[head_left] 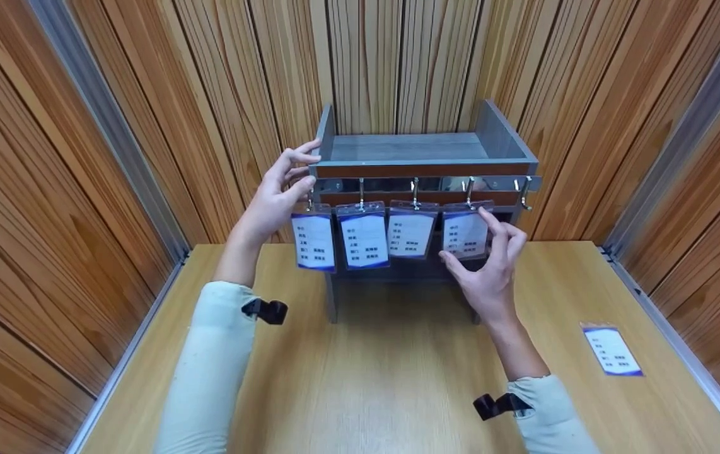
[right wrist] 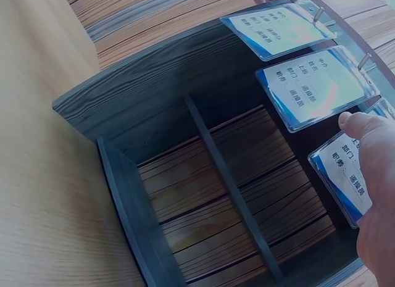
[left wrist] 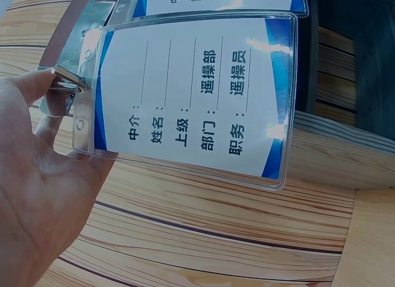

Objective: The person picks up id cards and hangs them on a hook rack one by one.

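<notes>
Shelf unit [head_left: 424,169]: grey wooden rack standing on table [head_left: 398,391] against wood-panelled wall; open tray on top, metal hook rail [head_left: 426,184] along front edge.
Hung badges: four clear-sleeved ID badge cards in a row on rail hooks, white inserts with blue corners and printed lines.
Left hand [head_left: 275,203]: raised at left end of rack, fingers spread and fairly straight, fingertips on rack's left corner; thumb beside clip of leftmost badge [head_left: 314,241]. Left wrist view shows metal clip at thumb tip, sleeve lying against palm edge.
Right hand [head_left: 491,268]: under right end of rail, pinching fourth badge [head_left: 464,234] between thumb below and forefinger on its right edge; badge hangs from its hook.
Loose badge [head_left: 611,350]: flat on table, right side, well apart from rack.
Sleeves: pale, with black wrist mounts.
</notes>
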`<state>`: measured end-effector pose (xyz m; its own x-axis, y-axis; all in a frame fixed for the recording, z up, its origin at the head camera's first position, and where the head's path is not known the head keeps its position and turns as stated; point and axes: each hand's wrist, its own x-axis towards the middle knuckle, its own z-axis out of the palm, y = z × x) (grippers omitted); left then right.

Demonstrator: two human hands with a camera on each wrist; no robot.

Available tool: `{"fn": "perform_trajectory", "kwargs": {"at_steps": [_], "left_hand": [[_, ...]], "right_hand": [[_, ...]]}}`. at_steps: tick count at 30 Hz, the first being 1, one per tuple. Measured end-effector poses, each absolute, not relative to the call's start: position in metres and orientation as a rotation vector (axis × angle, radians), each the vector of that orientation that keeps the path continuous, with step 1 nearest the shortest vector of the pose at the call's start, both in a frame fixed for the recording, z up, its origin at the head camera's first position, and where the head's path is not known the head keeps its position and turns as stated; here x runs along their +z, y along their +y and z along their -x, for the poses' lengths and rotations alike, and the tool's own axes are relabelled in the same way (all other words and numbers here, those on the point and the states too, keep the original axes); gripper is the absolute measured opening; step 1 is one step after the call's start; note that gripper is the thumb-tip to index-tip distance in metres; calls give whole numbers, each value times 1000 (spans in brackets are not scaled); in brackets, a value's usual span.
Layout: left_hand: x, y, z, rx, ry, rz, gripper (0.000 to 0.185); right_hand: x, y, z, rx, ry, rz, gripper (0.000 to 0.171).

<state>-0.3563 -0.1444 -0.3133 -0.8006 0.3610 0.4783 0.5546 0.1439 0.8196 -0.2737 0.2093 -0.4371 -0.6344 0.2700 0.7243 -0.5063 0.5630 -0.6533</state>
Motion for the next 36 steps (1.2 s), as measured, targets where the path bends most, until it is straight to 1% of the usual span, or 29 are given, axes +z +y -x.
{"fn": "perform_trajectory", "kwargs": {"at_steps": [14,29,36], "left_hand": [[-315,-144,358,-1721,-2254,898,35],[-311,-144,360,-1722,-2244,901,33],[-314,-144,357,-1732,-2250,895,33]], "right_hand": [[-459,218,266,1097,-1908,-242,73],[-479,230,258,1119,-1908,-249,70],[-496,241,253,1084,-1939,-239,65]]}}
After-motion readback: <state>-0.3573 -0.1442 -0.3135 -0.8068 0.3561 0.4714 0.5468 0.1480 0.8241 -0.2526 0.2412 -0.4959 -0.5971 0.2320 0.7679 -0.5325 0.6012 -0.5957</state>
